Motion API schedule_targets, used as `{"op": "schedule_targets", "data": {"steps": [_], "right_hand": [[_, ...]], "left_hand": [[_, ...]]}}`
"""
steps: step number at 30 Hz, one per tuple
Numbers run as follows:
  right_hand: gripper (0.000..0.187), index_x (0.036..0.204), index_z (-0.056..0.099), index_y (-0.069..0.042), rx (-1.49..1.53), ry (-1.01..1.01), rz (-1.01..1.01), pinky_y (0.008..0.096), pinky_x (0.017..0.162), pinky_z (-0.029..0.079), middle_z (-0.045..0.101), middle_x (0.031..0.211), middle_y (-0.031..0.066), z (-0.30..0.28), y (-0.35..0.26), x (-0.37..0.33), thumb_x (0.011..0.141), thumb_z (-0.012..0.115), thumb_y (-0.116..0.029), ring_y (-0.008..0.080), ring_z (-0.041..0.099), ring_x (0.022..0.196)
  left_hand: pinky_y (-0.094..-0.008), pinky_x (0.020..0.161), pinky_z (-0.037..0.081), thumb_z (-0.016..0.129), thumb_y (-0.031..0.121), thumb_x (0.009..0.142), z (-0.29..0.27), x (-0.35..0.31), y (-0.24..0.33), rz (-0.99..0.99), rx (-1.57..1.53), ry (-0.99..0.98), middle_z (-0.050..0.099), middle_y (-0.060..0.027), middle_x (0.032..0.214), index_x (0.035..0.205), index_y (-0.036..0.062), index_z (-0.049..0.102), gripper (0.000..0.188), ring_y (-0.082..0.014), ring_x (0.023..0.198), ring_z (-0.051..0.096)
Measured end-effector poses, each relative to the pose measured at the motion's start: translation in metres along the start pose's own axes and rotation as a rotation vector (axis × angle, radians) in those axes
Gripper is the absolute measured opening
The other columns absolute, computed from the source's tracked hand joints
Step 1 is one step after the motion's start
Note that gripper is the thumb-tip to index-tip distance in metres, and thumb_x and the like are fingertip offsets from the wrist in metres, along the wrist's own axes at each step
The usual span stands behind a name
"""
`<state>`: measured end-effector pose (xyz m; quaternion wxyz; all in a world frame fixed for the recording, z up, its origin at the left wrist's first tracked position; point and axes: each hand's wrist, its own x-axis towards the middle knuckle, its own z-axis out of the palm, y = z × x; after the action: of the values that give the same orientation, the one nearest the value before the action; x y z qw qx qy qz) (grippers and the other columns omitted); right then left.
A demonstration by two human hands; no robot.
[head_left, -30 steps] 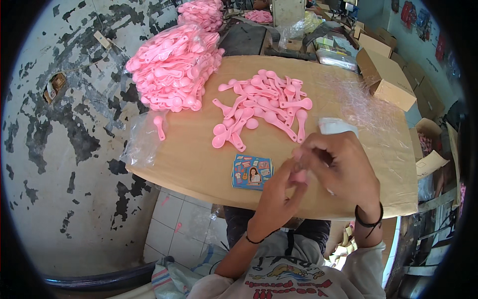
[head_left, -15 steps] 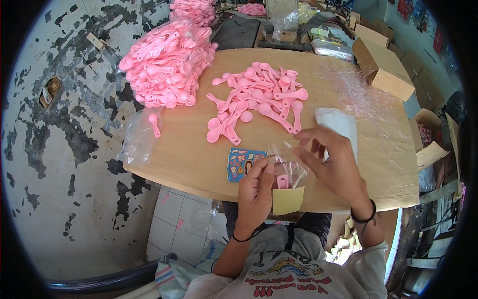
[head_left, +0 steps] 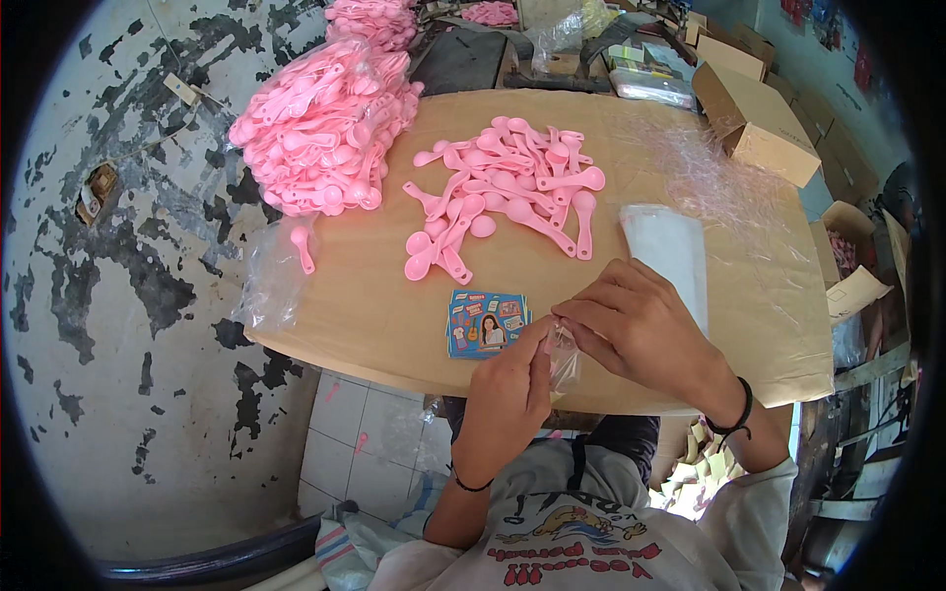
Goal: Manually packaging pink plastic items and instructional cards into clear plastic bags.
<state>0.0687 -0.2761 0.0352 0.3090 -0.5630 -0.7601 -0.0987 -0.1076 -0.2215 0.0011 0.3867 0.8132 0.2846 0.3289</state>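
Note:
Between my two hands a small clear plastic bag point(head_left: 564, 361) is bunched up near the table's front edge. My left hand point(head_left: 505, 396) pinches it from the left, fingers closed. From the right, my right hand point(head_left: 645, 330) closes its thumb and fingertips on the bag's upper part. What lies inside is hidden by the folds and my fingers. A small stack of blue printed cards point(head_left: 483, 327) sits just left of the bag. Beyond my hands, loose pink plastic measuring spoons point(head_left: 512, 187) form a heap. White-looking clear bags point(head_left: 665, 258) lie stacked beside my right hand.
Large clear sacks of pink spoons point(head_left: 320, 138) stand at the table's left back. One spoon point(head_left: 302, 248) lies by a crumpled plastic sheet point(head_left: 264, 286). An open cardboard box point(head_left: 757, 128) stands at the right back. Yellow-backed packets point(head_left: 695, 478) lie below the table, right of my legs.
My right hand has come down and left to meet my left hand at the bag. The bag, spread out before with a pink piece and yellow card showing, is now bunched up.

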Motion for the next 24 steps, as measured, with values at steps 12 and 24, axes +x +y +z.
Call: {"op": "schedule_targets", "data": {"steps": [12, 24], "right_hand": [[0.009, 0.08, 0.065, -0.006, 0.296, 0.233, 0.36, 0.031, 0.058, 0.047, 0.064, 0.073, 0.0045, -0.021, 0.01, -0.021, 0.072, 0.069, -0.007, 0.0196, 0.06, 0.066], [0.037, 0.126, 0.056, 0.0, -0.09, 0.461, 1.0, 0.0315, 0.084, 0.049, 0.064, 0.121, 0.0083, -0.065, 0.099, -0.189, 0.089, 0.056, 0.0, 0.0205, 0.061, 0.103]], "left_hand": [[-0.0307, 0.06, 0.051, 0.045, 0.008, 0.1, 0.025, -0.011, -0.009, -0.076, -0.451, -0.024, 0.067, -0.0163, 0.086, 0.115, -0.0011, 0.055, 0.02, -0.0232, 0.07, 0.069], [-0.0278, 0.064, 0.057, 0.034, 0.012, 0.104, 0.021, 0.005, 0.002, -0.188, -0.734, -0.122, 0.067, -0.017, 0.101, 0.122, -0.0016, 0.05, 0.027, -0.0203, 0.073, 0.07]]}}
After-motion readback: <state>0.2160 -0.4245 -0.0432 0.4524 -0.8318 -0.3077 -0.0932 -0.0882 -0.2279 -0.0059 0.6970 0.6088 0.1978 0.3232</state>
